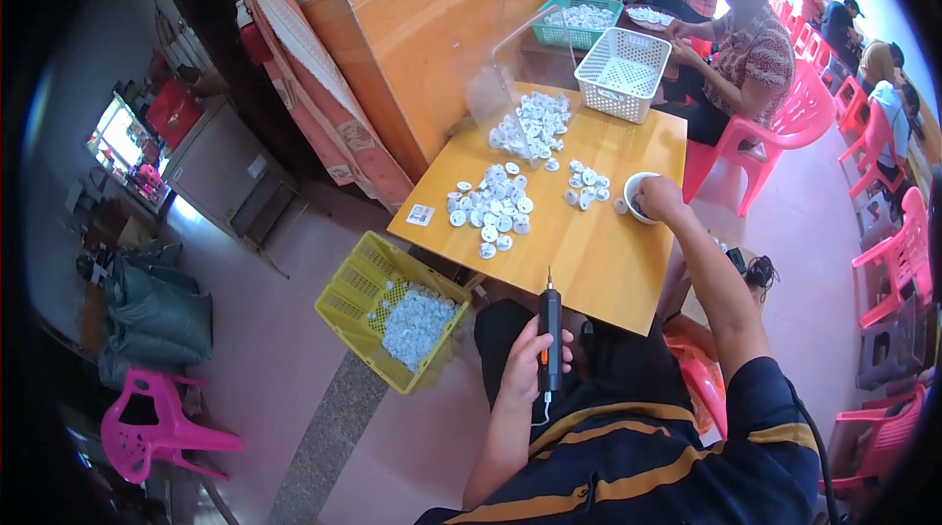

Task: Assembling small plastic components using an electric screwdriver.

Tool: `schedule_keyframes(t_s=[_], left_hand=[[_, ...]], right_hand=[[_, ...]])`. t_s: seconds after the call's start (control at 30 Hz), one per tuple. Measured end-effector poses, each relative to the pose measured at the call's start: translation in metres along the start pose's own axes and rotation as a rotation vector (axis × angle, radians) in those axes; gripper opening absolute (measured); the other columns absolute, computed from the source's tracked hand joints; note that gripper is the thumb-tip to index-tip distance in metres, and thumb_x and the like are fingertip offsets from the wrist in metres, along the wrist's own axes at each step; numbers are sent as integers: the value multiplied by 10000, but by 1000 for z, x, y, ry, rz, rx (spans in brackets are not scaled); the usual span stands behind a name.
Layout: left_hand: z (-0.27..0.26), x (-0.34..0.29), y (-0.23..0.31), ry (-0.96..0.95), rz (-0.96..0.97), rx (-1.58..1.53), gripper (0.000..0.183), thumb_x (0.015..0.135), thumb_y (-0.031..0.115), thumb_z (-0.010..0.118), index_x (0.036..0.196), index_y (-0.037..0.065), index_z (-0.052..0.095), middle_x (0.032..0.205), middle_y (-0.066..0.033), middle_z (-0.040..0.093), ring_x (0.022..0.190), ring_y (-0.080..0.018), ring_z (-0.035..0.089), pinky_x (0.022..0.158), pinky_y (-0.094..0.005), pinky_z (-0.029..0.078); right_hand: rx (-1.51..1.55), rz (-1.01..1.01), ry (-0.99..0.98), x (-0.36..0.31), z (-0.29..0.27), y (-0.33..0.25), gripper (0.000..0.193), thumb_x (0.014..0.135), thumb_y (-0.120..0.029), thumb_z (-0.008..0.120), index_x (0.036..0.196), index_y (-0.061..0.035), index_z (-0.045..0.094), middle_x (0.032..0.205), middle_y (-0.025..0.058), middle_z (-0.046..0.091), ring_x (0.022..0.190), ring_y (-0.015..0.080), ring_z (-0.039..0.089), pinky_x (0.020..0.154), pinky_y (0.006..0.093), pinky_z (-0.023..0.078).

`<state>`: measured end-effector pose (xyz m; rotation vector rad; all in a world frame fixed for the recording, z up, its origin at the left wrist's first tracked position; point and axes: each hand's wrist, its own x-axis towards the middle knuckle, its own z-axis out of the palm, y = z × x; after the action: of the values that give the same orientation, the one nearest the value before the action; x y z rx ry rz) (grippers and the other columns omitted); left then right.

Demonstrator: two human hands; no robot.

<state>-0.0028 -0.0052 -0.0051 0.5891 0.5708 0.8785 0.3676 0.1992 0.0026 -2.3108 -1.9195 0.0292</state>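
My left hand is wrapped round a black electric screwdriver, held upright above my lap at the table's front edge. Its thin bit points away from me and a white cable leaves its lower end. At the table's right side, my right hand reaches into a white bowl, fingers curled down among small dark pieces. What the fingertips grip there is hidden. Round white plastic parts lie in a front-left pile, a small group by the bowl and a far pile beside a clear plastic sheet.
A white basket stands at the table's far right corner. On the floor to the left, a yellow crate holds many small pale parts. Beyond the table are a green basket of parts and a seated person on a pink chair.
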Motion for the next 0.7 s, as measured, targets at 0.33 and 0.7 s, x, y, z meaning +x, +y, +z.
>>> schedule_keyframes(t_s=[0.33,0.7], left_hand=[[-5,1,-3,-14,1,-23,487,972,137,516,1431,35,391,1063,-158,653,812,-210,692,666,-333,618],[-3,0,-4,-25,7,-6,524,967,136,518,1460,33,372,1060,-150,653,811,-203,689,677,-331,615]], right_hand=[[159,-5,33,-15,-20,-6,203,860,-214,623,957,-73,731,953,208,722,892,389,702,803,492,560],[219,-54,127,-22,-9,-1,128,832,-176,660,868,-54,672,873,199,705,851,394,684,751,493,544]])
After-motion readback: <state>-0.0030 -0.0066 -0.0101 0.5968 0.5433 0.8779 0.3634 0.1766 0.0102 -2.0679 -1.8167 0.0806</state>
